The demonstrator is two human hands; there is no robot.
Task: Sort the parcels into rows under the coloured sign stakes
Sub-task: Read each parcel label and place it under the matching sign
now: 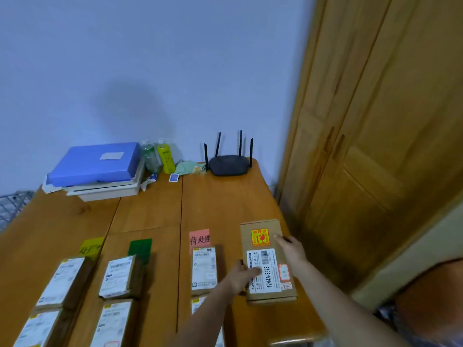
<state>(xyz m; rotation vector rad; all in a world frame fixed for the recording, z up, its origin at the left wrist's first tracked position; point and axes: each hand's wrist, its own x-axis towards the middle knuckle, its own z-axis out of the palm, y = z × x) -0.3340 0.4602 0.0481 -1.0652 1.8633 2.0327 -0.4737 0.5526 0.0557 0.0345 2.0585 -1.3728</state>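
Observation:
A long brown parcel (268, 249) with a red-and-yellow fragile sticker lies near the table's right edge. My left hand (244, 272) grips its left side and my right hand (290, 247) grips its right side. Three coloured signs stand across the table: yellow (91, 245), green (140, 246) and pink (199, 237). Labelled parcels lie in a row below each: two under yellow (60, 281), two under green (119, 276), and one under pink (204, 270) with another partly hidden behind my left arm.
At the back of the wooden table (225, 204) sit a black router (229, 165), two bottles (165, 156), a cloth and a blue folder on white trays (97, 166). A wooden door (375, 136) stands close on the right. A wire rack (12, 206) is at far left.

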